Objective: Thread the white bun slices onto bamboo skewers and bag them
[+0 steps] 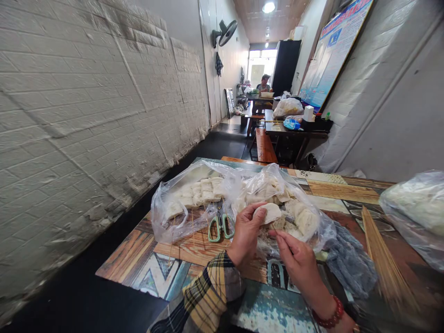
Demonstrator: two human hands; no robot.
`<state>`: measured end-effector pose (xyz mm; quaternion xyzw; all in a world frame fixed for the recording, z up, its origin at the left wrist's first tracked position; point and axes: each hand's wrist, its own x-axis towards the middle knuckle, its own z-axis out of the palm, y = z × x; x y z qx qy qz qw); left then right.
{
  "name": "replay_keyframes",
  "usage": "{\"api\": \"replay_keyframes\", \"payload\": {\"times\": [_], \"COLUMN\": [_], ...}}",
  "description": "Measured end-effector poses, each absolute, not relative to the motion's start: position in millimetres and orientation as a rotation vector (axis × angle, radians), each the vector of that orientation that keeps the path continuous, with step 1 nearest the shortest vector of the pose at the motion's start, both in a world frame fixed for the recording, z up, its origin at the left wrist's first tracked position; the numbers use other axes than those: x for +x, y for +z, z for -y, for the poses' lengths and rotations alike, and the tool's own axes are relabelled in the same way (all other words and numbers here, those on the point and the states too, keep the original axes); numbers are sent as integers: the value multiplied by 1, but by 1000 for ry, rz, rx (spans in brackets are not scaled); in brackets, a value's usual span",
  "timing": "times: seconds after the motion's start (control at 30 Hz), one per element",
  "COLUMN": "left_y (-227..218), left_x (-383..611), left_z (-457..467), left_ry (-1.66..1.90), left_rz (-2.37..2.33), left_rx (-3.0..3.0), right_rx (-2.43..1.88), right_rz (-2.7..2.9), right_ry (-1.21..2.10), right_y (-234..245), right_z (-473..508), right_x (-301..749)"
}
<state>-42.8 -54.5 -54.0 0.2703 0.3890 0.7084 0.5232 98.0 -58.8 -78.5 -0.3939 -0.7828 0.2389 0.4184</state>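
A white brick-patterned wall (69, 92), stained near its base, runs along the left above a dark floor (220, 142), with a black fan (228, 33) farther along. On the right, a blue poster (333, 53) hangs above a dark table (294, 133) beside a wooden bench (265, 145). A ceiling light (268, 7) glows, and a tall black cabinet (286, 67) stands by the bright far opening (262, 56).

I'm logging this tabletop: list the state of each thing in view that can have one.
Left hand: closed on white piece
White piece: held
Right hand: pinched; anything held unclear
Scissors: lying, handles apart
Left clear bag: open, pieces inside
Middle clear bag: open, pieces inside
Far-right bag: filled; whether tied, unclear
Thin sticks: loose, fanned out
Grey plastic: crumpled
Ceiling light: lit
Wall fan: spinning or still, unclear
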Motion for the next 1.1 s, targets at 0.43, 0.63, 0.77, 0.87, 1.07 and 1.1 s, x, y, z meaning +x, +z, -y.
{"api": "replay_keyframes", "payload": {"times": [0.43,0.63,0.77,0.87,1.07,1.1], "left_y": [-64,-67,-69,-69,-67,-66], "left_x": [-41,-41,-41,-41,-40,-39], "left_z": [52,51,50,50,51,51], "left_ry": [1706,1690,1688,1682,1674,1674], "left_rz": [-1056,-1073,-1065,-1063,-1062,-1067], "left_rx": [817,857,850,858,875,885], "right_rx": [-1034,-1035,-1017,-1005,-1044,-1047], "right_rz": [1920,1899,1910,1932,1897,1898], "right_ry": [638,652,648,650,649,646], "right_y": [-81,-80,-84,-85,-83,-82], "right_z": [56,55,53,53,54,54], "right_x": [97,96,97,97,96,95]}}
